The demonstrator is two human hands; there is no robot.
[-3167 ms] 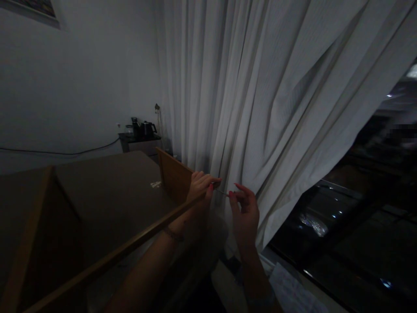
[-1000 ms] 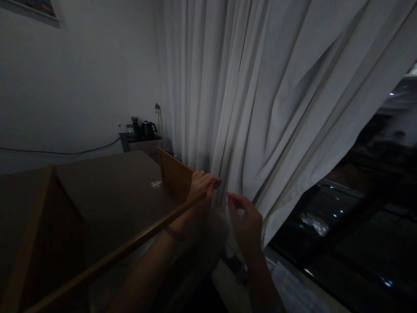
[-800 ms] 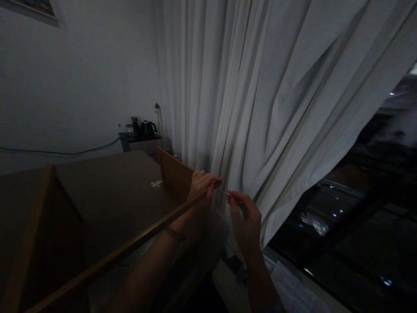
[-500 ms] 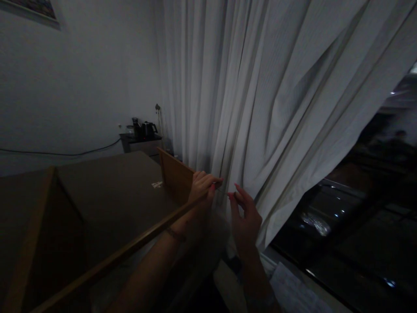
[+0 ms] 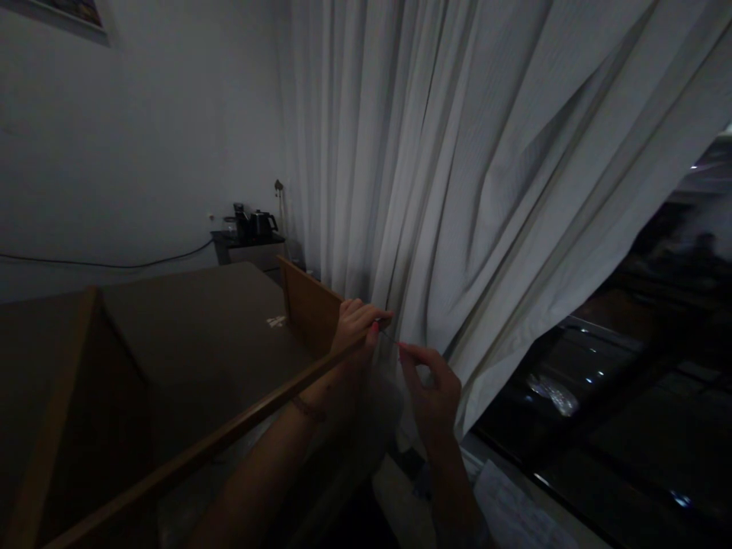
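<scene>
My left hand (image 5: pixel 355 328) is wrapped round the far end of a long wooden board (image 5: pixel 252 419), close to where an upright wooden panel (image 5: pixel 309 297) stands. Right of it, the thumb and forefinger of my right hand (image 5: pixel 431 381) pinch a thin rod (image 5: pixel 390 336), maybe a hex key; the dim light hides its exact kind. The rod points at the board's end beside my left fingers. Whether its tip sits in the wood, I cannot tell. Another wooden panel (image 5: pixel 85 412) rises at the left, part of the same frame.
A brown tabletop (image 5: pixel 200 313) stretches behind the frame, with small light-coloured pieces (image 5: pixel 275 322) on it. A black kettle (image 5: pixel 261 223) stands on a cabinet (image 5: pixel 252 250) by the wall. White curtains (image 5: pixel 412 152) hang close behind my hands, beside a dark window (image 5: pixel 600 396).
My right thumb and forefinger have closed together, and the thin rod now shows between them and the board's end. My left hand keeps its place on the board.
</scene>
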